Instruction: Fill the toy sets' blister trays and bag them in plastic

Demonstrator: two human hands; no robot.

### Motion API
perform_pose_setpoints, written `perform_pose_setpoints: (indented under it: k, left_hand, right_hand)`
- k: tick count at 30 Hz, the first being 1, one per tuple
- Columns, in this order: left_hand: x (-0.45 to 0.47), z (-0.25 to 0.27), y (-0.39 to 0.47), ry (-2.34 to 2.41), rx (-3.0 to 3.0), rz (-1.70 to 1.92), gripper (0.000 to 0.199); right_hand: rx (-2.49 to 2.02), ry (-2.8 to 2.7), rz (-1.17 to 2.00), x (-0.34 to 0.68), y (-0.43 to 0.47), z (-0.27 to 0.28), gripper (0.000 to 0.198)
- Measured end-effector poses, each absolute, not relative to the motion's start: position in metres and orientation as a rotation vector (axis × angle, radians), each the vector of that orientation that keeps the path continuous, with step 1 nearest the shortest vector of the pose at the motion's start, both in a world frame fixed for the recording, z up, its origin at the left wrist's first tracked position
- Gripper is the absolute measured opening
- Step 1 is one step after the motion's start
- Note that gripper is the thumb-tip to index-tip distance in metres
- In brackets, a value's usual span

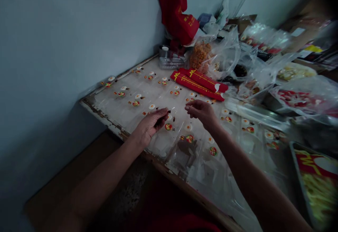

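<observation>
My left hand (153, 124) is over the middle of the table with its fingers curled. A small dark brown piece (169, 111) shows at its fingertips; what else lies in the palm is hidden. To its right, my right hand (201, 111) hovers above the table, thumb and fingers pinched together. Whatever is between those fingertips is too small to make out. Beneath both hands, see-through plastic bags (169, 99) lie flat in rows. Sets of tiny toy food pieces are on them, among them a fried egg (151, 107) and a round red-green dish (168, 127).
Two red printed strips (199, 84) lie behind my right hand. A red bag (175, 13) stands at the back, by a plastic box (171, 61). Plastic bags of small pieces (202, 55) crowd the back right. At right is a tray (295, 161) with yellowish pieces. A wall borders the left.
</observation>
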State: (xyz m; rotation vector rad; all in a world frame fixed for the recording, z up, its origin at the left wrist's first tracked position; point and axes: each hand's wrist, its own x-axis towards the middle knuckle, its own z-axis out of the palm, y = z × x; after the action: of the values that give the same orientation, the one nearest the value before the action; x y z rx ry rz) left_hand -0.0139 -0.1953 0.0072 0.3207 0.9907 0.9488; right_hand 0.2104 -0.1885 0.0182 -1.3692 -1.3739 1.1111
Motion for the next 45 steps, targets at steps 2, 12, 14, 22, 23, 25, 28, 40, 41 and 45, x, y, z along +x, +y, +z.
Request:
perform_pose_setpoints:
  k: [2, 12, 14, 22, 23, 25, 28, 40, 41, 45]
  left_hand:
    - [-0.002, 0.01, -0.197, 0.989, 0.285, 0.881, 0.011]
    - [0.048, 0.022, -0.2, 0.843, 0.161, 0.697, 0.005]
    - [0.045, 0.029, -0.196, 0.88, 0.164, 0.731, 0.003]
    - [0.022, 0.034, -0.193, 0.739, 0.225, 0.797, 0.045]
    - [0.023, 0.031, -0.194, 0.71, 0.226, 0.773, 0.051]
    - [0.028, 0.025, -0.193, 0.663, 0.235, 0.741, 0.059]
    - [0.036, 0.021, -0.191, 0.647, 0.26, 0.715, 0.059]
    - [0.055, 0.018, -0.2, 0.713, 0.298, 0.567, 0.052]
    - [0.059, 0.018, -0.2, 0.714, 0.304, 0.544, 0.053]
    - [0.086, 0.028, -0.2, 0.706, 0.325, 0.468, 0.058]
  right_hand:
    - [-1.274, -1.408, 1.096, 0.211, -0.197, 0.021, 0.044]
    - [-1.27, -1.334, 1.133, 0.217, -0.222, 0.022, 0.033]
    - [-1.363, -1.514, 0.99, 0.236, -0.225, 0.023, 0.024]
    - [-1.314, -2.556, 0.356, 0.265, -0.244, 0.001, 0.029]
    - [-1.335, -2.625, 0.297, 0.264, -0.247, 0.002, 0.031]
    - [-1.384, -2.704, 0.233, 0.263, -0.252, 0.006, 0.032]
    - [-1.446, -2.694, 0.247, 0.262, -0.258, 0.007, 0.028]
    - [-1.708, -1.598, 0.778, 0.264, -0.246, 0.009, 0.018]
    - [-1.652, -1.654, 0.751, 0.262, -0.248, 0.015, 0.016]
    - [-1.603, -1.938, 0.567, 0.255, -0.247, 0.034, 0.017]
